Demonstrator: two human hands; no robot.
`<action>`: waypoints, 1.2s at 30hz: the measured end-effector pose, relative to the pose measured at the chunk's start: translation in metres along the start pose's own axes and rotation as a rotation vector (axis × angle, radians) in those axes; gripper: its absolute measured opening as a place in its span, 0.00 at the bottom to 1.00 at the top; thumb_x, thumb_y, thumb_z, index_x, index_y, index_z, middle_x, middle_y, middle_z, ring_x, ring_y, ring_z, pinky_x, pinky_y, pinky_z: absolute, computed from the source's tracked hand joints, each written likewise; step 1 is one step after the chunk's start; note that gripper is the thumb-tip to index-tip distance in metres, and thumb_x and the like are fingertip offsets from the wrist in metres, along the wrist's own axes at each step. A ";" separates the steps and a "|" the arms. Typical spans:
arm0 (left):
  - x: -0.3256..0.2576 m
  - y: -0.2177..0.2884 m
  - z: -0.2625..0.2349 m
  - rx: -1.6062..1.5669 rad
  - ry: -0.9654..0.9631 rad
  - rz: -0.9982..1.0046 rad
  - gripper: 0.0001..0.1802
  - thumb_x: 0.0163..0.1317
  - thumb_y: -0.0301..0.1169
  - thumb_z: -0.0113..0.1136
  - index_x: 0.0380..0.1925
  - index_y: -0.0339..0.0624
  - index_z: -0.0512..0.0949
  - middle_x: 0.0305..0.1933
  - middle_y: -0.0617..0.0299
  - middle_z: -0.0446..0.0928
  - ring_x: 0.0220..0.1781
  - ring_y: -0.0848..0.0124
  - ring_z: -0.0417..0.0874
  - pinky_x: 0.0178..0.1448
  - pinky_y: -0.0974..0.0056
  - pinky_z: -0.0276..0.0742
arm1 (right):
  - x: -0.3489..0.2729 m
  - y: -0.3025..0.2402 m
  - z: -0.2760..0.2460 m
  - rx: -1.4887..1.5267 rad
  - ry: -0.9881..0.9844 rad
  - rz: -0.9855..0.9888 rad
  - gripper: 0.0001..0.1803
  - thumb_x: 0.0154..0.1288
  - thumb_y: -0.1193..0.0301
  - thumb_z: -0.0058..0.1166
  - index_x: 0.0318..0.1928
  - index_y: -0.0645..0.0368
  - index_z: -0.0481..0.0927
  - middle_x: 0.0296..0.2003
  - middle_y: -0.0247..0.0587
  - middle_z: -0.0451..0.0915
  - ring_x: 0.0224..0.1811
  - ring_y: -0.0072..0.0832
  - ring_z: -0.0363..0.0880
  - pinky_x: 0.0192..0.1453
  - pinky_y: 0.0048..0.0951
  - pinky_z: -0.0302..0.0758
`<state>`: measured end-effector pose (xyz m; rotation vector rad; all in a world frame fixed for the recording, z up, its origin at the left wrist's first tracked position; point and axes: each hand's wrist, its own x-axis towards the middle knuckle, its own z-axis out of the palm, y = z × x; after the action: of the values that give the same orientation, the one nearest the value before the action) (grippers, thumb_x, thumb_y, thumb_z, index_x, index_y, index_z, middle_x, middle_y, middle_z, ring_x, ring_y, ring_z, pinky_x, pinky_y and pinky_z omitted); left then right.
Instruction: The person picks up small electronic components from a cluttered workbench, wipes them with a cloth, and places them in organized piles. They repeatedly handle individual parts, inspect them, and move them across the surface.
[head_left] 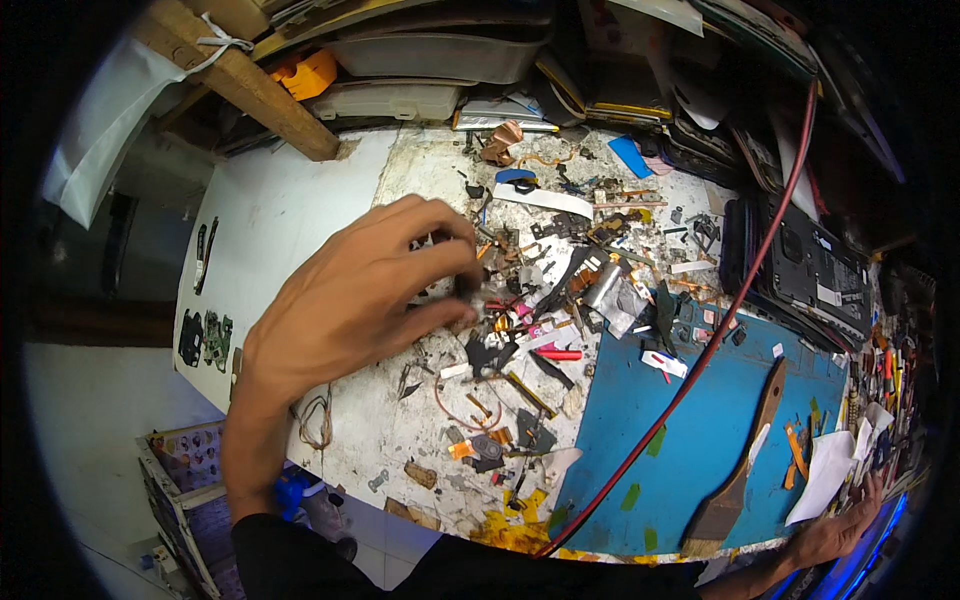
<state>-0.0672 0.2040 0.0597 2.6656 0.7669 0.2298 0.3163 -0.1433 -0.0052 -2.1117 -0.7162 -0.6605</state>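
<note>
Here, at the left of the white, paint-scarred worktop [290, 215], a few small dark circuit boards [205, 338] lie near its edge, well apart from the work. The left hand [365, 295] reaches over the middle of the bench into the heap of loose scrap parts [545, 280]: bits of metal, ribbon cable, foil and plastic. Its fingertips [462, 290] are drawn together in a pinch on a small dark part [478, 297] at the near edge of that heap; the piece is too small and too hidden by the fingers to tell what kind it is. The step in hand looks like picking one fragment out of the clutter, so the next move calls for a firm grip and a clean lift clear of the neighbouring scraps.

Further right lies a blue work mat [700, 440], crossed by a thin red cable [740, 300], with a brown-handled flat brush [745, 470] lying on it. Beyond it a dark opened laptop shell [815, 270] rests against the clutter. At the far right the right hand [840, 535] rests at the bench edge beside white paper slips [825, 475], its fingers spread and clamped on nothing that I can see.
</note>
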 end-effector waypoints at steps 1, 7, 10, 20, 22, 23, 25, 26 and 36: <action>-0.001 -0.001 -0.005 -0.064 -0.036 0.010 0.15 0.52 0.34 0.73 0.38 0.43 0.81 0.49 0.58 0.77 0.52 0.58 0.78 0.54 0.56 0.75 | 0.001 0.001 -0.001 -0.006 0.002 -0.002 0.27 0.83 0.60 0.30 0.57 0.73 0.74 0.58 0.51 0.75 0.61 0.40 0.74 0.69 0.40 0.70; 0.008 0.000 0.008 -0.025 0.129 0.124 0.15 0.52 0.34 0.73 0.39 0.45 0.83 0.57 0.56 0.75 0.59 0.54 0.75 0.60 0.53 0.73 | 0.002 0.008 -0.001 0.021 0.028 -0.024 0.26 0.83 0.58 0.32 0.56 0.68 0.78 0.55 0.47 0.79 0.58 0.36 0.77 0.64 0.38 0.71; 0.012 0.007 0.027 0.128 0.204 0.139 0.15 0.53 0.32 0.72 0.42 0.47 0.83 0.60 0.54 0.73 0.62 0.53 0.73 0.62 0.50 0.72 | 0.002 0.009 -0.001 0.031 0.016 -0.029 0.27 0.83 0.59 0.31 0.56 0.71 0.76 0.56 0.49 0.77 0.60 0.38 0.75 0.68 0.40 0.70; 0.007 0.004 0.012 -0.162 0.260 0.205 0.15 0.41 0.24 0.78 0.29 0.39 0.80 0.50 0.49 0.81 0.54 0.56 0.82 0.59 0.53 0.76 | 0.000 0.005 0.000 0.043 0.011 -0.013 0.26 0.83 0.63 0.30 0.55 0.74 0.76 0.57 0.51 0.76 0.61 0.40 0.74 0.69 0.39 0.69; 0.006 0.003 0.012 -0.184 0.289 0.238 0.15 0.43 0.23 0.78 0.26 0.40 0.78 0.41 0.52 0.84 0.46 0.60 0.85 0.58 0.51 0.76 | -0.001 0.007 -0.002 0.041 0.014 -0.017 0.25 0.83 0.63 0.31 0.53 0.73 0.77 0.56 0.49 0.76 0.60 0.38 0.74 0.67 0.37 0.70; 0.005 0.002 0.011 -0.185 0.278 0.251 0.15 0.43 0.23 0.78 0.26 0.40 0.78 0.39 0.52 0.85 0.44 0.62 0.86 0.59 0.51 0.75 | -0.001 0.008 -0.003 0.043 0.020 -0.009 0.25 0.83 0.63 0.31 0.52 0.73 0.78 0.56 0.48 0.77 0.59 0.37 0.75 0.66 0.36 0.70; 0.003 0.004 0.011 -0.165 0.287 0.274 0.15 0.44 0.22 0.78 0.28 0.42 0.78 0.36 0.54 0.86 0.40 0.66 0.87 0.60 0.49 0.73 | -0.001 0.010 -0.004 -0.011 0.020 -0.048 0.23 0.82 0.65 0.33 0.49 0.71 0.80 0.55 0.45 0.77 0.55 0.34 0.75 0.59 0.33 0.72; 0.002 0.006 0.012 -0.165 0.289 0.274 0.16 0.44 0.22 0.78 0.29 0.42 0.78 0.37 0.54 0.86 0.40 0.65 0.87 0.61 0.49 0.73 | -0.001 0.010 -0.003 0.029 0.030 -0.057 0.22 0.82 0.66 0.36 0.49 0.71 0.80 0.54 0.45 0.78 0.52 0.32 0.75 0.55 0.32 0.72; -0.017 0.039 0.019 -0.038 0.280 0.612 0.18 0.53 0.27 0.70 0.45 0.41 0.83 0.43 0.59 0.83 0.42 0.63 0.85 0.49 0.59 0.81 | -0.029 -0.080 -0.005 0.339 0.141 -0.332 0.06 0.71 0.78 0.50 0.39 0.68 0.79 0.42 0.50 0.79 0.45 0.39 0.79 0.50 0.36 0.76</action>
<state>-0.0577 0.1588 0.0564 2.7878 -0.0115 0.7719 0.2401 -0.1131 0.0200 -1.6353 -1.0323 -0.7948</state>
